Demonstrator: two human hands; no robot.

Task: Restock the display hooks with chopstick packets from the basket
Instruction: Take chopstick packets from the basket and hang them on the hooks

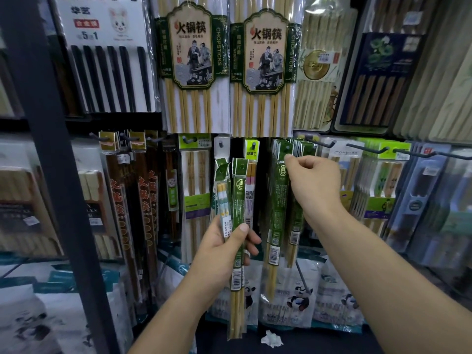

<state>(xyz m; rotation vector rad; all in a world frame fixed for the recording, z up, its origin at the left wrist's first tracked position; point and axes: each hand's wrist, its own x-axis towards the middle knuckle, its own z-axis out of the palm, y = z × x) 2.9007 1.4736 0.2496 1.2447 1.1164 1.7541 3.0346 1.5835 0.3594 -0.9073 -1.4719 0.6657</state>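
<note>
Head view: left hand (224,249) grips a few packets (238,200) upright, long axes vertical, hang-holes up, lower ends free below the fist. Right hand (314,182) pinches the header of a green packet (279,200) hanging vertically in a crowded row, whose hook is hidden behind the headers. Big packs (265,72) overhang just above. Hook tips (367,149) jut out at right.

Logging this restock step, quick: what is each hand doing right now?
Left hand: grips a bunch of chopstick packets.
Right hand: pinches the top of a hanging green packet.
</note>
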